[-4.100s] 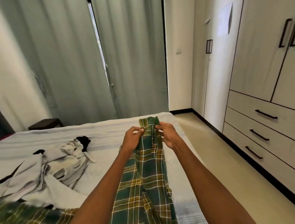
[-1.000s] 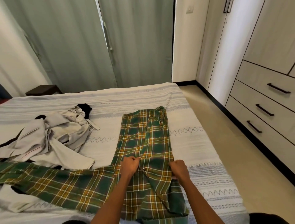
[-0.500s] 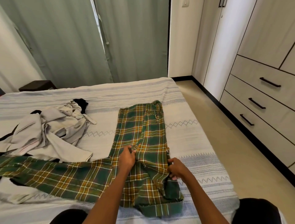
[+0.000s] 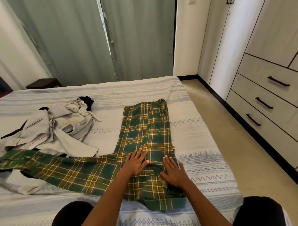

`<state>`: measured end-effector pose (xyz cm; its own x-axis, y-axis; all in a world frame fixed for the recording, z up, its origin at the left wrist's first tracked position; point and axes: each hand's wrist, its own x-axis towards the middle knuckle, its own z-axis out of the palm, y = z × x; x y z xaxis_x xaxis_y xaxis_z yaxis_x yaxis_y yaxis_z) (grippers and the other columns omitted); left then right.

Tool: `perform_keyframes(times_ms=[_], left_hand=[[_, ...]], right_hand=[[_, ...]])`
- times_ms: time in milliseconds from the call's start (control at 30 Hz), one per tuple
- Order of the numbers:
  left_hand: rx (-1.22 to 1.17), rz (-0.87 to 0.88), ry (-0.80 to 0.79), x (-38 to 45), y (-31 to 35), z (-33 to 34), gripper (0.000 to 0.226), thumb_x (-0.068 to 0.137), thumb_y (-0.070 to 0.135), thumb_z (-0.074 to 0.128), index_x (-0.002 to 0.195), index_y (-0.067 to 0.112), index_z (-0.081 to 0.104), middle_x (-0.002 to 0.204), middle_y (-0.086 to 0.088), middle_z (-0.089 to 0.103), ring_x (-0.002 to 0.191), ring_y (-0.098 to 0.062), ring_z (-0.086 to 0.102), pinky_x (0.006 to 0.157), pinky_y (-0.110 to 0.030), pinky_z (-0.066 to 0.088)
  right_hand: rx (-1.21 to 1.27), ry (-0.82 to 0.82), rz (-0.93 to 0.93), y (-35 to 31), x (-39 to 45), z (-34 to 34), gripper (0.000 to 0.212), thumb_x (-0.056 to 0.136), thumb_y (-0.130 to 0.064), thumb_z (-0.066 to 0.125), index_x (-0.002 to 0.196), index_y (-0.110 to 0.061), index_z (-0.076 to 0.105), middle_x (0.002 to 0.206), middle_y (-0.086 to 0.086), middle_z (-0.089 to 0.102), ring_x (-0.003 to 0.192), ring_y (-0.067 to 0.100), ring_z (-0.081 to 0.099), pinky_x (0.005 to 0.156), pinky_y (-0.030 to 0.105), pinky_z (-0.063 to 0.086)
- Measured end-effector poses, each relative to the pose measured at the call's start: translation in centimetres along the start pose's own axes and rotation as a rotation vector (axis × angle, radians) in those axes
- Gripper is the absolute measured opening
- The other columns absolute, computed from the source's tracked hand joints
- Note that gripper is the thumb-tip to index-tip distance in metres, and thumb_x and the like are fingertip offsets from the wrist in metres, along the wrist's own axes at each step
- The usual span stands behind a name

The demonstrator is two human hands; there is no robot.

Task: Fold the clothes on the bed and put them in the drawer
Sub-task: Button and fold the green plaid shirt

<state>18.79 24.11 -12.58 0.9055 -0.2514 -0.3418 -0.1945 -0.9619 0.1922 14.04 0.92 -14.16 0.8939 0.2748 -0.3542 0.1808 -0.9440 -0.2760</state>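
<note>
Both hands, pinching before, now flat atop plaid trousers (image 4: 145, 129).

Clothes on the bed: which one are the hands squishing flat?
The green plaid trousers. Both the left hand and right hand press flat on them, while the crumpled grey garment lies untouched further left.

Grey-green curtains (image 4: 90, 40) hang floor-length along the far wall, a bright sliver of daylight showing at the gap between them; a white wall section (image 4: 185, 40) with a light switch (image 4: 191, 1) stands to their right; a dark low side table (image 4: 44, 83) sits at the far left beside the bed's far edge. Pale wood-grain wardrobe doors (image 4: 274, 24) with black handles line the right side; a black skirting strip (image 4: 241, 122) runs along their base, meeting the beige tiled floor (image 4: 217, 129).
</note>
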Motion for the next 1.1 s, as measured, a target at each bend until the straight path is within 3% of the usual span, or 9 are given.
perform_keyframes(times_ms=[100, 167, 333, 467, 667, 800, 900, 1000, 1100], left_hand=[[-0.046, 0.024, -0.019, -0.9, -0.3, -0.5, 0.072, 0.095, 0.069, 0.006, 0.157, 0.036, -0.009, 0.166, 0.002, -0.010, 0.153, -0.024, -0.005, 0.122, -0.050, -0.001], [-0.195, -0.014, 0.075, -1.4, -0.7, -0.6, 0.068, 0.100, 0.063, 0.020, 0.159, 0.030, 0.009, 0.166, 0.001, 0.011, 0.153, -0.023, 0.012, 0.124, -0.047, 0.012], [-0.572, -0.310, 0.601, -5.7, -2.8, 0.7, 0.032, 0.101, 0.033, 0.051, 0.132, 0.028, 0.055, 0.135, 0.002, 0.058, 0.125, -0.018, 0.053, 0.107, -0.042, 0.045], [-0.971, -0.693, 0.917, -10.0, -2.8, 3.1, 0.031, 0.097, 0.020, 0.059, 0.128, 0.019, 0.059, 0.141, -0.006, 0.050, 0.130, -0.027, 0.047, 0.108, -0.050, 0.042], [-1.612, -1.128, 1.198, -13.1, -7.8, 3.0, 0.049, 0.097, 0.027, 0.059, 0.143, 0.021, 0.044, 0.146, -0.010, 0.046, 0.126, -0.032, 0.052, 0.104, -0.050, 0.047], [-1.964, -1.245, 1.218, -13.8, -11.7, 0.6, 0.056, 0.098, 0.023, 0.058, 0.148, 0.012, 0.036, 0.134, -0.017, 0.053, 0.115, -0.038, 0.058, 0.098, -0.053, 0.050], [-2.105, -1.234, 1.022, -14.1, -12.5, 0.0, 0.037, 0.091, 0.012, 0.065, 0.124, 0.002, 0.052, 0.122, -0.017, 0.061, 0.105, -0.035, 0.062, 0.094, -0.050, 0.053], [-2.112, -1.279, 0.882, -14.5, -13.2, -0.2, 0.030, 0.088, 0.012, 0.067, 0.115, 0.002, 0.058, 0.121, -0.017, 0.064, 0.105, -0.034, 0.061, 0.097, -0.051, 0.052], [-2.137, -1.207, 0.995, -14.9, -12.5, -1.3, 0.023, 0.087, 0.020, 0.065, 0.107, 0.007, 0.061, 0.110, -0.011, 0.065, 0.101, -0.031, 0.061, 0.093, -0.048, 0.053]], right_hand=[[0.008, -0.039, 0.033, -0.3, -0.1, -0.7, 0.075, 0.103, -0.056, 0.025, 0.160, -0.022, -0.008, 0.167, -0.001, -0.015, 0.154, 0.018, -0.013, 0.121, 0.056, -0.008], [0.033, -0.015, 0.063, -1.0, -0.1, -1.5, 0.073, 0.103, -0.052, 0.032, 0.161, -0.020, 0.001, 0.168, 0.001, -0.007, 0.155, 0.021, -0.006, 0.121, 0.055, -0.005], [0.131, 0.274, -0.074, -4.7, 1.2, -2.9, 0.048, 0.100, -0.034, 0.048, 0.147, -0.026, 0.045, 0.157, -0.001, 0.039, 0.148, 0.022, 0.028, 0.122, 0.042, 0.020], [0.187, 0.216, -0.333, -10.7, 3.7, -4.0, 0.033, 0.102, -0.026, 0.050, 0.132, -0.026, 0.063, 0.136, -0.001, 0.062, 0.122, 0.018, 0.056, 0.105, 0.034, 0.045], [0.162, -0.020, -0.467, -19.2, 9.7, -4.8, 0.036, 0.102, -0.034, 0.050, 0.137, -0.029, 0.058, 0.140, 0.001, 0.060, 0.123, 0.023, 0.059, 0.103, 0.043, 0.050], [0.150, -0.158, -0.537, -25.2, 13.8, -4.3, 0.044, 0.104, -0.035, 0.047, 0.147, -0.027, 0.045, 0.150, 0.005, 0.050, 0.132, 0.027, 0.051, 0.112, 0.043, 0.041], [0.051, -0.236, -0.532, -28.5, 16.1, -3.3, 0.052, 0.103, -0.035, 0.051, 0.151, -0.020, 0.040, 0.153, 0.008, 0.045, 0.135, 0.030, 0.047, 0.114, 0.042, 0.037], [-0.001, -0.216, -0.525, -30.5, 17.5, -2.4, 0.047, 0.100, -0.042, 0.054, 0.140, -0.018, 0.052, 0.140, 0.011, 0.057, 0.120, 0.029, 0.057, 0.105, 0.042, 0.046], [0.134, -0.237, -0.490, -31.3, 18.1, -3.0, 0.041, 0.099, -0.043, 0.054, 0.123, -0.012, 0.065, 0.126, 0.012, 0.064, 0.105, 0.027, 0.060, 0.093, 0.038, 0.050]])
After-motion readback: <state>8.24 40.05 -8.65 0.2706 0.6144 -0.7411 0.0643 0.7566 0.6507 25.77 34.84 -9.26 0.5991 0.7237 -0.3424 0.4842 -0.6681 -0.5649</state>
